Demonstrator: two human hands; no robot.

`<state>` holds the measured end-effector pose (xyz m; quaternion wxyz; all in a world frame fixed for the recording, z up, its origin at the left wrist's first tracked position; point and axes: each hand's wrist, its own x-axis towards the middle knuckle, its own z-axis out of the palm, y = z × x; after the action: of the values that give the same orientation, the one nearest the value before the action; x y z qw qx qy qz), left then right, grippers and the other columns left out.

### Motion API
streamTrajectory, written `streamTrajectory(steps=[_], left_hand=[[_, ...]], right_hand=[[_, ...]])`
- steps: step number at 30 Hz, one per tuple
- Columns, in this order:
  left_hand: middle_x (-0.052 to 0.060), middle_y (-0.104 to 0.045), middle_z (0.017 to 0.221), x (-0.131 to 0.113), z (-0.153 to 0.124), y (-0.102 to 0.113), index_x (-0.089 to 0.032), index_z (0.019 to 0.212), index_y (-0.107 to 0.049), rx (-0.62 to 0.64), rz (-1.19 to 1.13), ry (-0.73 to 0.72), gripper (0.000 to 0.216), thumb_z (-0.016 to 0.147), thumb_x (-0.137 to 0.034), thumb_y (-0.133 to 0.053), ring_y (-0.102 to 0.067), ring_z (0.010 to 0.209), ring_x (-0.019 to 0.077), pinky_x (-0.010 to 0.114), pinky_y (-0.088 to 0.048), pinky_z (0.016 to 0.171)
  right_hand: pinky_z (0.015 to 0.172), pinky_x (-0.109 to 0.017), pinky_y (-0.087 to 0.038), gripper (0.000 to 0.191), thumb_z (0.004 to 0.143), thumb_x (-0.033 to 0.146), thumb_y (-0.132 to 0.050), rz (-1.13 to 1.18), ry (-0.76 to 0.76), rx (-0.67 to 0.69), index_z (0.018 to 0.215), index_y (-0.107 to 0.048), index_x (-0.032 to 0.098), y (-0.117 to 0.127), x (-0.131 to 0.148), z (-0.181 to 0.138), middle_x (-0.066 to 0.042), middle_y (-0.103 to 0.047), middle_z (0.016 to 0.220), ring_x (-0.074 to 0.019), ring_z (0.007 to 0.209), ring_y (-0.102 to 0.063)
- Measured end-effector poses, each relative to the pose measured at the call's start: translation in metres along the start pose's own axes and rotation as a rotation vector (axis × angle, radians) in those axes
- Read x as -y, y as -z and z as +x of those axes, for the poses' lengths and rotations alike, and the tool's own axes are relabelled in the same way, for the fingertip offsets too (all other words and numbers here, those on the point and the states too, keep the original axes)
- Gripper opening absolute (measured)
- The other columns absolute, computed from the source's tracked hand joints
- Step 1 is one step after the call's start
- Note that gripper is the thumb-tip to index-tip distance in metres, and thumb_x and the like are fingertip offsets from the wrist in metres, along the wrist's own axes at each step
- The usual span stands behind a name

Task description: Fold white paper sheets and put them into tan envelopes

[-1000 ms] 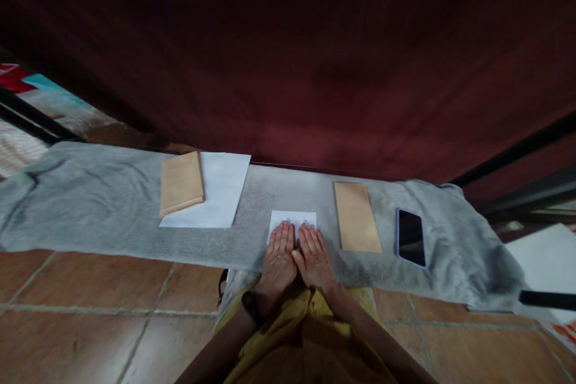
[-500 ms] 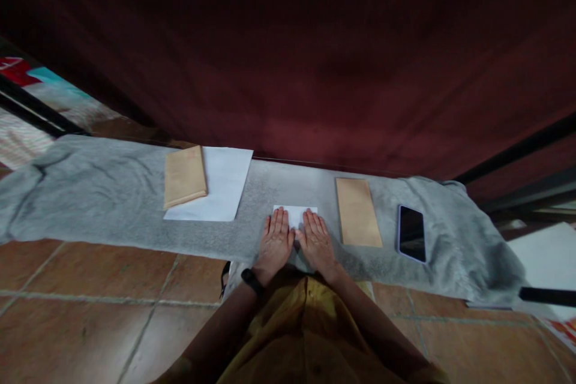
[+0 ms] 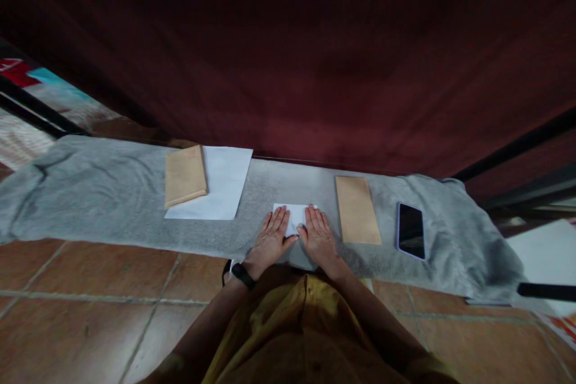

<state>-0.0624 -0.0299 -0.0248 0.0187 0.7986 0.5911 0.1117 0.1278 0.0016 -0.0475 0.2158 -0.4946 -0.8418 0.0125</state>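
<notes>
A small piece of white paper (image 3: 294,213), apparently folded, lies on the grey cloth right in front of me. My left hand (image 3: 270,240) rests flat over its left part, fingers stretched out and thumb pointing inward. Over the right part lies my right hand (image 3: 318,237), also flat with fingers extended. Both palms hide much of the paper; its middle and far edge show between the hands. To the right of my right hand is a brown envelope (image 3: 359,210).
Farther right lies a phone (image 3: 411,231), screen up. On the left, a stack of brown envelopes (image 3: 185,175) partly covers white sheets (image 3: 227,183). Grey cloth (image 3: 112,192) covers the long, narrow surface. A dark red curtain (image 3: 297,72) hangs behind it, and tiled floor (image 3: 90,312) shows below.
My hands have moved slightly apart, baring more of the paper's middle. The left thumb has come away from the right one. The other things lie as before.
</notes>
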Motion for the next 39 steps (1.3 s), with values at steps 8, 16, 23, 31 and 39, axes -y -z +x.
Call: streamTrajectory(steps=[8,16,23,31,39], left_hand=[[0.021,-0.031,0.162,0.003,0.011,0.001,-0.010,0.156,-0.030,0.017,-0.020,-0.019,0.071,0.100,-0.052,-0.043,-0.025,0.152,0.0281,0.049,-0.028,0.122],[0.018,-0.030,0.163,0.001,0.018,0.001,-0.013,0.156,-0.029,0.000,0.006,-0.006,0.065,0.102,-0.047,-0.041,-0.023,0.153,0.0265,0.049,-0.026,0.122],[0.019,-0.033,0.161,-0.003,0.033,-0.001,-0.008,0.151,-0.040,0.008,0.016,0.061,0.057,0.103,-0.039,-0.037,-0.026,0.152,0.0286,0.049,-0.025,0.123],[0.016,-0.035,0.161,-0.020,0.045,-0.008,-0.009,0.157,-0.027,0.011,-0.017,0.080,0.059,0.099,-0.021,-0.026,-0.026,0.152,0.0244,0.049,-0.023,0.124],[0.022,-0.035,0.160,-0.013,0.043,-0.011,-0.001,0.152,-0.033,-0.052,-0.025,0.218,0.060,0.102,-0.034,-0.027,-0.029,0.151,0.0299,0.049,-0.027,0.121]], right_hand=[[0.121,-0.050,-0.027,0.059,0.105,0.038,-0.037,-0.018,-0.033,0.027,0.153,-0.036,0.004,0.001,-0.005,0.008,-0.020,-0.039,0.157,-0.0291,0.148,-0.034],[0.122,-0.053,-0.018,0.057,0.105,0.038,-0.033,-0.006,-0.109,0.189,0.154,-0.037,0.010,0.010,-0.013,0.034,-0.017,-0.041,0.157,-0.0289,0.147,-0.035],[0.123,-0.051,-0.017,0.057,0.105,0.035,-0.030,-0.001,-0.155,0.159,0.154,-0.036,0.008,0.010,-0.010,0.044,-0.017,-0.040,0.158,-0.0284,0.148,-0.033],[0.123,-0.045,-0.023,0.058,0.107,0.038,-0.019,0.065,-0.093,0.207,0.156,-0.035,0.010,-0.003,0.005,0.042,-0.014,-0.037,0.160,-0.0220,0.150,-0.031],[0.123,-0.047,-0.022,0.058,0.107,0.038,-0.028,-0.018,-0.081,0.095,0.153,-0.037,0.005,-0.005,-0.012,0.029,-0.016,-0.035,0.160,-0.0264,0.149,-0.032]])
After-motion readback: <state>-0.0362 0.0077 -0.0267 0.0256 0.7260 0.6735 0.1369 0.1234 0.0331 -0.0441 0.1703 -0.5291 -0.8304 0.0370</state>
